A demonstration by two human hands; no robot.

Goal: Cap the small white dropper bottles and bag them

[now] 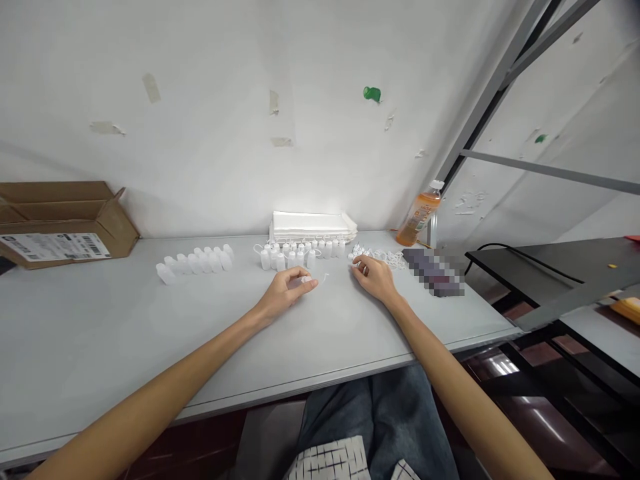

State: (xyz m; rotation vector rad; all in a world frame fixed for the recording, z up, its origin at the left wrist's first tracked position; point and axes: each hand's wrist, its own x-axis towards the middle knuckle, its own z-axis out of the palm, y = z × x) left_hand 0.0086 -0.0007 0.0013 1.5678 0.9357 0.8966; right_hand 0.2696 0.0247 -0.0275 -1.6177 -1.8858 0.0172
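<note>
My left hand (286, 289) rests on the grey table (125, 333) and holds a small white plastic bottle (307, 281) with a thin white strap hanging off its end. My right hand (373, 275) lies at the edge of a pile of small white caps (387, 257), fingertips closed on one piece. Behind my hands stand several small white bottles (295, 255) with looped straps. A second row of white bottles (195, 262) lies further left.
A stack of white sheets (313, 223) lies against the wall. An orange drink bottle (420, 215) stands at the right beside a metal frame post. An open cardboard box (60, 223) sits at the left. A blurred dark object (433, 270) lies right of the caps.
</note>
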